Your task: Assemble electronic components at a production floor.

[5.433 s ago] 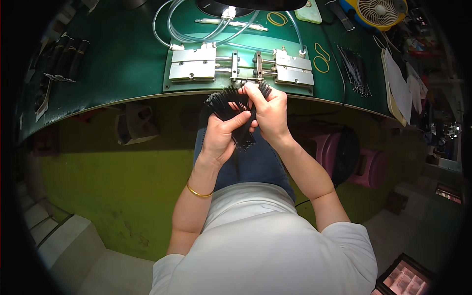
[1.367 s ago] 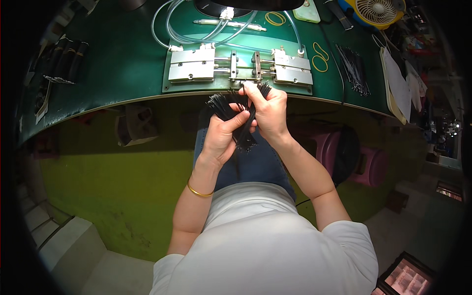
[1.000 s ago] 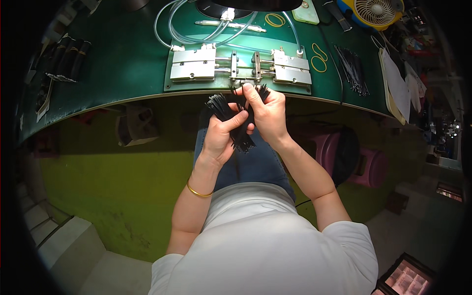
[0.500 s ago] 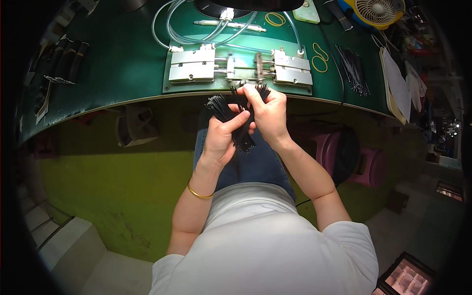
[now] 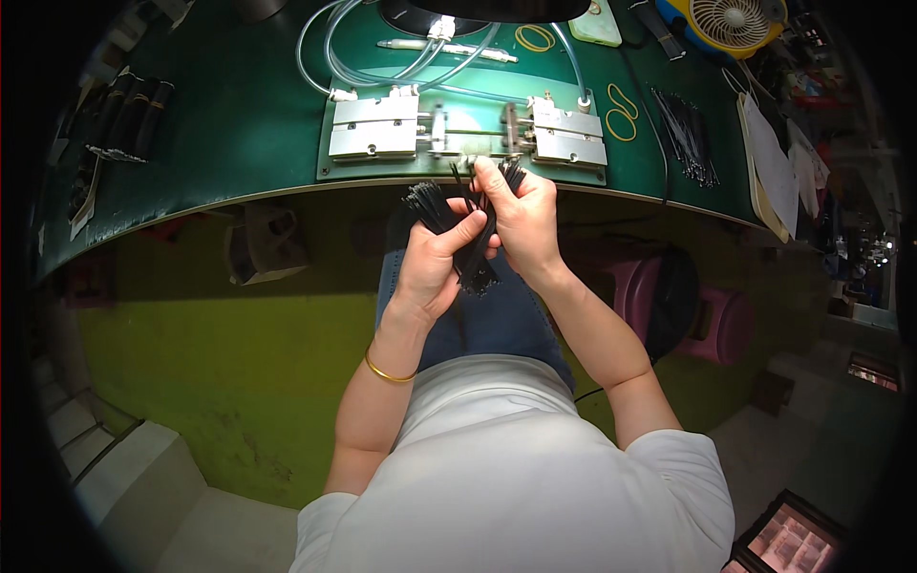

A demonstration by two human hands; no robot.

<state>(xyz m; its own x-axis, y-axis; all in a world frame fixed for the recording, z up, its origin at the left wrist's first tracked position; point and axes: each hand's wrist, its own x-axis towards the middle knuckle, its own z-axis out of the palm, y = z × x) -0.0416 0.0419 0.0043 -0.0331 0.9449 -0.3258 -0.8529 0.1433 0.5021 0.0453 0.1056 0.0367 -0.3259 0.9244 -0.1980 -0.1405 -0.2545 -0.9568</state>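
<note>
My left hand (image 5: 430, 263) is closed round a bundle of short, thin black wires (image 5: 428, 202) whose light tips fan out to the upper left. More black wires (image 5: 479, 272) cross behind and poke out below its fingers. Beside it my right hand (image 5: 521, 212) pinches another bunch of black wires (image 5: 509, 178), with the thumb and index finger at the upper ends. A few thin strands stand up between the two hands. Just beyond the fingertips is a clamping fixture with a left metal cylinder block (image 5: 373, 129) and a right one (image 5: 568, 134); its jaws are blurred.
Clear air hoses (image 5: 330, 48) loop behind the fixture, near a white pen (image 5: 449, 50). Yellow rubber bands (image 5: 621, 113) and loose black wires (image 5: 685, 138) lie on the right, black bundles (image 5: 134, 115) on the left. A yellow-blue fan (image 5: 735, 21) stands far right. The green table's edge (image 5: 267, 191) curves before me.
The fixture's two jaws have moved apart. A few thin strands between my hands stand more upright, and the left bundle has turned slightly. Both hands stay nearly in place.
</note>
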